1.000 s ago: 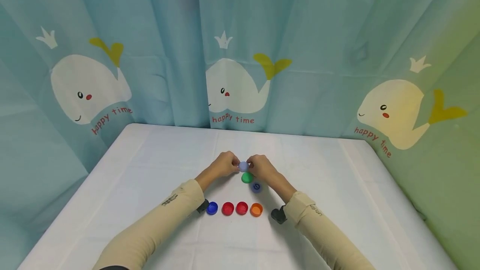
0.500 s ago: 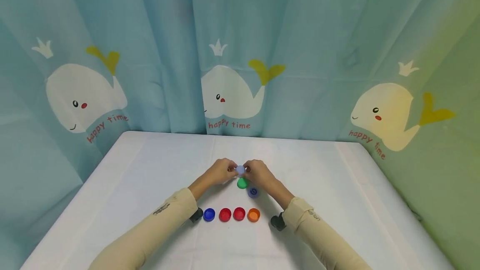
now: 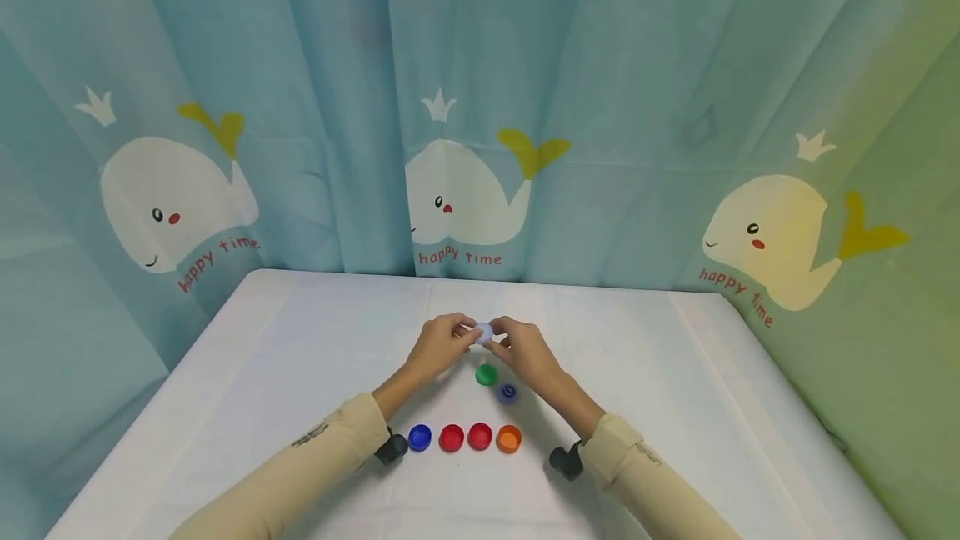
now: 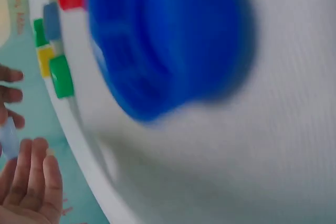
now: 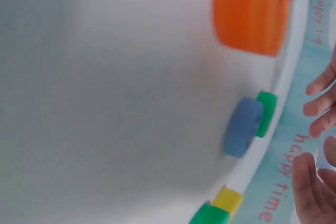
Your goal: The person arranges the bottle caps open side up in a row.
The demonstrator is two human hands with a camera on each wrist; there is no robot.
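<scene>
Between both hands is a light purple bottle cap (image 3: 484, 332), raised above the table behind the other caps. My left hand (image 3: 441, 342) pinches its left side, the thumb overlapping the cap's face. On its right edge, the curled thumb and forefinger of my right hand (image 3: 525, 351) grip it. A green cap (image 3: 486, 375) lies just below the hands in the head view, close to a purple cap (image 3: 507, 393) with a dark mark. In the right wrist view a yellow cap (image 5: 228, 199) and another green cap (image 5: 209, 215) also show; the head view hides them.
Nearer me, a row of upturned caps lies on the white table (image 3: 315, 315): a blue cap (image 3: 419, 437), a left red cap (image 3: 452, 438), a right red cap (image 3: 480, 437) and an orange cap (image 3: 509, 439). A whale-printed curtain (image 3: 630, 107) hangs behind.
Both hands have lifted the light purple cap farther from the green cap. The right hand's fingers have spread more around its edge. The head view has shifted slightly; the row of caps stays put.
</scene>
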